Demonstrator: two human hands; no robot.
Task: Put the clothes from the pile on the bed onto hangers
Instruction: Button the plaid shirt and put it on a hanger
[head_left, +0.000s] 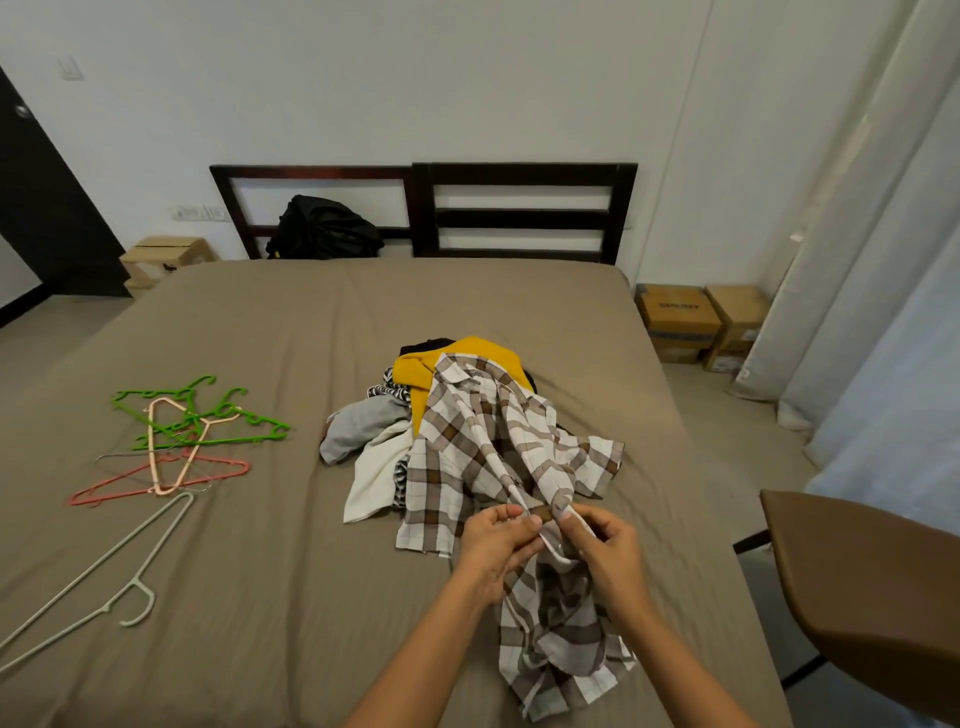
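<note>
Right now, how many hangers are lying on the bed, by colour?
Green hangers: 2, though they are tangled
Pale pink hanger: 1
Red hanger: 1
Thin grey hanger: 1
White hanger: 1
Total: 6

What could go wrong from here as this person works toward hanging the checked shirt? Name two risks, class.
The left hand and right hand pinch the checked shirt while its upper half lies on the clothes pile; lifting may drag other garments along. The hangers lie interlocked on the bed, off to the left; pulling one may lift several.
</note>
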